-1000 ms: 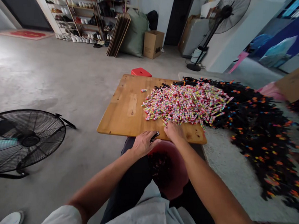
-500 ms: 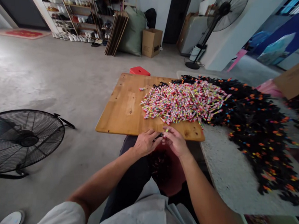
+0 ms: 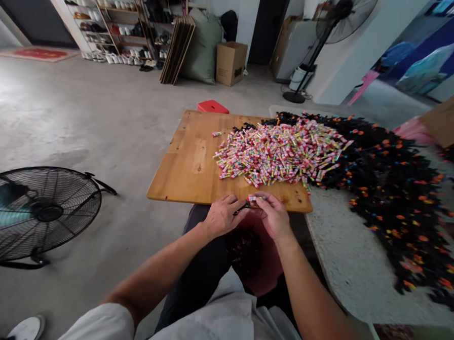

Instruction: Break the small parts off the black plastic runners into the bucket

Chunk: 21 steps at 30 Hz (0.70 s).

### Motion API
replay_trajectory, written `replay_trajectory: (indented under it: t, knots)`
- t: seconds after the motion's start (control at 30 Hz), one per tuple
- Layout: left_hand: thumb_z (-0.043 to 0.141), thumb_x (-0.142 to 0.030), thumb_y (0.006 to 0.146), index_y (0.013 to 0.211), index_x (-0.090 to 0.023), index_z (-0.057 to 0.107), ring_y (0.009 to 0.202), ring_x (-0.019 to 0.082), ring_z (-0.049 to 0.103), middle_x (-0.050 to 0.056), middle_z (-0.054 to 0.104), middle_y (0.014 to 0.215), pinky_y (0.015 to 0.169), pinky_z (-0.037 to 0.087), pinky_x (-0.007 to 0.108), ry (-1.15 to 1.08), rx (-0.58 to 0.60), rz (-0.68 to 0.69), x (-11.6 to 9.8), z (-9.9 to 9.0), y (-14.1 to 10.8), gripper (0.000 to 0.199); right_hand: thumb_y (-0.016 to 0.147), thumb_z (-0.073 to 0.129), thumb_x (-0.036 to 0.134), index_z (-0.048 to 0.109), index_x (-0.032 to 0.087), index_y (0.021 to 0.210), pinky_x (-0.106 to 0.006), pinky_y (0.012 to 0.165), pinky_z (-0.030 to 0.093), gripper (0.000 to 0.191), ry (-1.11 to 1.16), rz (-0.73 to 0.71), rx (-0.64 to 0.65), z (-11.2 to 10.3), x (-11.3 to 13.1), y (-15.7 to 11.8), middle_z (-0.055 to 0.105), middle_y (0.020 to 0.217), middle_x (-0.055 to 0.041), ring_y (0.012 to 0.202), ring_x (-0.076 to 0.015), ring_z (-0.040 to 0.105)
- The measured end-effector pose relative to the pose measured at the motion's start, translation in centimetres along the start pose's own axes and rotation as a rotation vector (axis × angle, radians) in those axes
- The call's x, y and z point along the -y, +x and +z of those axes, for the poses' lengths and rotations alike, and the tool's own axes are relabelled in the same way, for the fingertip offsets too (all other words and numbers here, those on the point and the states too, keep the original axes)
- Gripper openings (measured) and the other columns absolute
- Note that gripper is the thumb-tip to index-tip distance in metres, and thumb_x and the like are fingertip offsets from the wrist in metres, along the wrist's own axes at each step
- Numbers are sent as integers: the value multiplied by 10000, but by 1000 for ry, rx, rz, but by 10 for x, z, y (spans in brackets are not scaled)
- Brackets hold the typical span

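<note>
At the near edge of the wooden board (image 3: pixel 181 172), my left hand (image 3: pixel 223 215) is closed on a small black piece (image 3: pixel 242 205) whose kind I cannot make out. My right hand (image 3: pixel 274 215) pinches a small pink-and-white printed tube (image 3: pixel 252 198) between thumb and fingers, close beside the black piece. Whether the two touch is too small to tell. Beyond my hands lies a heap of similar printed tubes (image 3: pixel 277 152). To the right spreads a large pile of black pieces with orange, yellow and blue bits (image 3: pixel 386 173).
Below my hands, between my legs, stands a reddish tub (image 3: pixel 271 268) with dark pieces inside. A grey slab table (image 3: pixel 352 257) adjoins the board on the right. A floor fan (image 3: pixel 45 214) is at left, a red stool (image 3: pixel 212 107) behind the board.
My right hand has turned the small tube, which now lies more level and shows its pink-and-white side. My left hand stays nearly in place. The view has shifted slightly.
</note>
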<state>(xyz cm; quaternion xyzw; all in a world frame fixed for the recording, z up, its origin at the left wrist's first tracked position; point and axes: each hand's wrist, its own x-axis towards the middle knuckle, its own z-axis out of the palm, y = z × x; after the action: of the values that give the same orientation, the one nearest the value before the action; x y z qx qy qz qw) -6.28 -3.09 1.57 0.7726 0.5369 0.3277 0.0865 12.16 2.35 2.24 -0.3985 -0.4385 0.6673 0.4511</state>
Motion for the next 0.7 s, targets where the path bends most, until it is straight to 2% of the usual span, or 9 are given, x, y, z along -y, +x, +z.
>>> replay_trajectory:
  t: [0.13,0.3,0.53,0.7]
  knots:
    - [429,-483,1072,1214,-211,730,814,170,641,74,638,909,750,542,267,22,-4,7,-3,-2,0,430,761,863,435,741,227,989,-327,808,618,331,26,8,-5,-4,0,-3,803,983,-35,851,-182,740]
    - [442,-501,1063,1205,-219,737,795,176,627,75,629,897,725,537,269,73,31,14,-6,-7,0,433,762,872,465,753,209,1004,-340,838,618,371,-108,-25,-36,-8,2,-7,805,974,-51,855,-192,752]
    - [438,-501,1063,1172,-225,737,764,161,621,75,635,925,671,516,250,73,79,36,-7,-13,4,421,766,872,461,751,218,940,-328,767,632,323,-31,4,-58,-7,2,-11,803,923,-43,813,-194,748]
    - [437,-487,1065,1153,-234,743,767,164,619,73,629,916,679,520,257,73,98,40,-7,-16,4,407,783,861,487,759,207,976,-381,848,634,355,-160,-9,15,-16,7,-14,808,951,-63,848,-217,769]
